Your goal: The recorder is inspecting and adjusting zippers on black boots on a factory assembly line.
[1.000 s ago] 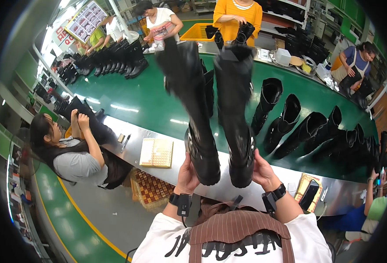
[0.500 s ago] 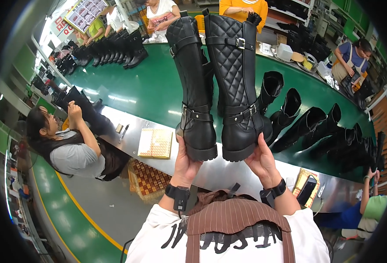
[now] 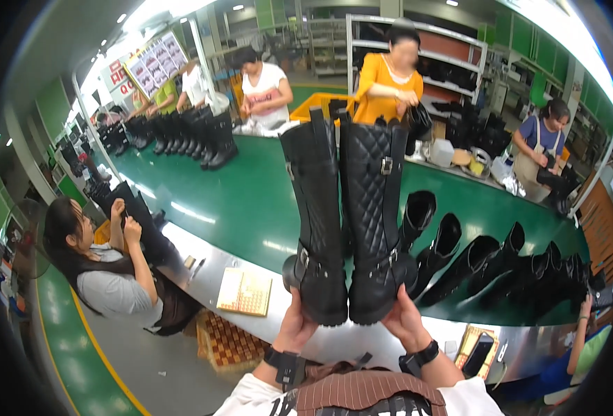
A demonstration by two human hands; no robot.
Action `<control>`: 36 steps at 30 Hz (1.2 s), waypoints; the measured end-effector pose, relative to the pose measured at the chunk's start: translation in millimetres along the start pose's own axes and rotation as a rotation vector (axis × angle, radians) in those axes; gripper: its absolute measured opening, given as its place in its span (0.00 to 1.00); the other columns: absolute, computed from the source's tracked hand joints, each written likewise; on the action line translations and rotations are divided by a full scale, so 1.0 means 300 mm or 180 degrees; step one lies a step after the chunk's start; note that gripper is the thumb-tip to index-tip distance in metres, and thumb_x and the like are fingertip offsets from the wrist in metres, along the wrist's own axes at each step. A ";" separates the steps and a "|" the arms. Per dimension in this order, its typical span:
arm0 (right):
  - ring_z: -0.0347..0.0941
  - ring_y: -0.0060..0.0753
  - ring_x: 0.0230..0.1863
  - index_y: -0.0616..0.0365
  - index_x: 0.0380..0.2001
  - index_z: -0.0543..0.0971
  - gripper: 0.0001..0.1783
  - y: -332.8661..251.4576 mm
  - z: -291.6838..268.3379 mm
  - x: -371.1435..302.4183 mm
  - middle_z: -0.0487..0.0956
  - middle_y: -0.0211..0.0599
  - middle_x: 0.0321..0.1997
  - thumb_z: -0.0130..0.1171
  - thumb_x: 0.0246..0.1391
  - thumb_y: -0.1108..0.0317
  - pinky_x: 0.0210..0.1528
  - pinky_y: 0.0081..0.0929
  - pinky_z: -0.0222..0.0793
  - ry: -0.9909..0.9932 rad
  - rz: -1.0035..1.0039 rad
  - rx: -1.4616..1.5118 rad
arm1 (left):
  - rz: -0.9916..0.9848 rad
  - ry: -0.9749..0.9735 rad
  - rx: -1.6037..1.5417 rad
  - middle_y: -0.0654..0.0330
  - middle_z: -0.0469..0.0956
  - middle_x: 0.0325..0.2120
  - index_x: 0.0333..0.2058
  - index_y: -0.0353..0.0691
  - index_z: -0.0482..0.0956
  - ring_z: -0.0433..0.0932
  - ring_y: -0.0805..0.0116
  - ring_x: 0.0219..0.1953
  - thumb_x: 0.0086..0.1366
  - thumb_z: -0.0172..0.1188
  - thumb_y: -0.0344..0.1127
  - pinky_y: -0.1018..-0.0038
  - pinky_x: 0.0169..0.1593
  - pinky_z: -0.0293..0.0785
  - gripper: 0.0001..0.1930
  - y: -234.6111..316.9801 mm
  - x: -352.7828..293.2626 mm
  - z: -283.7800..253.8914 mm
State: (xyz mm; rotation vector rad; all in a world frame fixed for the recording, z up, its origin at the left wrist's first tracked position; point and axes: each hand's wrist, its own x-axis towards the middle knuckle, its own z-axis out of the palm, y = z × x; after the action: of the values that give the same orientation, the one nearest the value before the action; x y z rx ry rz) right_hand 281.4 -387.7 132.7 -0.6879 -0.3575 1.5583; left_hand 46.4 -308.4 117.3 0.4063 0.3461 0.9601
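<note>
Two tall black boots stand upright side by side in my hands, heels toward me, with quilted shafts and buckled straps. My left hand is closed on the foot of the left boot, low down by the sole. Likewise, my right hand grips the lower outer side of the right boot. The palms support the boots from the sides, and most of the fingertips are hidden behind them. Both boots are held over the near metal edge of the work table, their soles nearly touching.
More black boots stand and lean along the green table on my right; a row of boots lines its far left. A printed yellow pad lies left, a phone right. Co-workers sit or stand around, one close on my left.
The view has tipped upward, so the boots and my hands appear lower in the picture. The two soles are closer together. Both hands keep hold of the boots.
</note>
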 end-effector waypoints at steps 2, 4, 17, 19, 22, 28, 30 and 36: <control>0.67 0.39 0.67 0.53 0.64 0.68 0.31 -0.001 -0.013 -0.005 0.73 0.35 0.65 0.51 0.66 0.46 0.71 0.46 0.57 0.0326 0.0220 0.0307 | -0.0022 -0.0079 0.0046 0.58 0.65 0.66 0.68 0.44 0.58 0.65 0.59 0.67 0.69 0.51 0.60 0.56 0.69 0.61 0.37 0.003 0.005 -0.012; 0.68 0.39 0.66 0.54 0.63 0.69 0.30 -0.002 -0.023 -0.012 0.74 0.35 0.64 0.52 0.66 0.46 0.70 0.46 0.58 -0.0075 0.0093 0.0274 | -0.0037 -0.0079 0.0076 0.58 0.65 0.66 0.68 0.43 0.59 0.65 0.59 0.66 0.68 0.52 0.60 0.56 0.69 0.61 0.37 0.007 0.009 -0.018; 0.68 0.35 0.64 0.58 0.62 0.69 0.27 -0.016 0.010 -0.028 0.72 0.36 0.64 0.54 0.67 0.53 0.69 0.42 0.60 -0.0409 -0.0549 0.0064 | 0.0074 -0.0052 0.0092 0.57 0.68 0.64 0.67 0.43 0.60 0.68 0.57 0.65 0.66 0.55 0.61 0.56 0.68 0.63 0.39 0.027 0.021 0.003; 0.68 0.32 0.63 0.59 0.63 0.69 0.28 -0.009 -0.002 -0.014 0.73 0.36 0.63 0.55 0.67 0.53 0.68 0.39 0.60 -0.0255 -0.0269 -0.0473 | -0.0081 -0.0390 -0.0059 0.57 0.70 0.62 0.66 0.44 0.62 0.69 0.56 0.63 0.65 0.56 0.62 0.56 0.68 0.63 0.38 0.035 0.024 0.014; 0.63 0.29 0.65 0.59 0.67 0.63 0.35 0.013 0.006 0.009 0.70 0.36 0.64 0.59 0.63 0.54 0.68 0.35 0.57 -0.0528 -0.0405 -0.1958 | -0.0251 -0.0537 -0.0168 0.55 0.72 0.60 0.64 0.43 0.65 0.71 0.56 0.61 0.66 0.56 0.61 0.56 0.67 0.65 0.36 0.043 0.009 0.043; 0.46 0.55 0.76 0.64 0.73 0.46 0.72 -0.198 0.193 -0.054 0.49 0.55 0.76 0.80 0.35 0.45 0.75 0.45 0.44 0.0138 -0.3000 -0.4603 | -0.0551 -0.1004 0.0170 0.50 0.73 0.58 0.63 0.38 0.66 0.74 0.55 0.58 0.69 0.52 0.56 0.57 0.65 0.68 0.33 0.050 -0.008 0.086; 0.44 0.55 0.77 0.63 0.73 0.45 0.74 -0.428 0.282 -0.091 0.48 0.54 0.77 0.81 0.31 0.45 0.75 0.47 0.44 -0.0524 -0.3747 -0.4954 | -0.0643 -0.1013 0.0513 0.49 0.74 0.57 0.62 0.36 0.66 0.75 0.55 0.57 0.69 0.50 0.54 0.57 0.64 0.70 0.32 0.051 0.004 0.096; 0.43 0.54 0.78 0.60 0.73 0.49 0.72 -0.813 0.559 -0.134 0.49 0.54 0.77 0.81 0.26 0.57 0.76 0.47 0.41 -0.2067 -0.2808 -0.6363 | -0.1069 -0.1127 0.2436 0.44 0.75 0.55 0.61 0.31 0.67 0.79 0.55 0.54 0.71 0.47 0.49 0.58 0.62 0.73 0.29 0.042 0.058 0.141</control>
State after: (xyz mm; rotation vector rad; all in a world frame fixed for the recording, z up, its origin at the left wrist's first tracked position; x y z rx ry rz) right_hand 369.6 -368.7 417.3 -1.1219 -2.4340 0.0340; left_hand 66.0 -294.8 158.6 1.1598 0.4336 0.3819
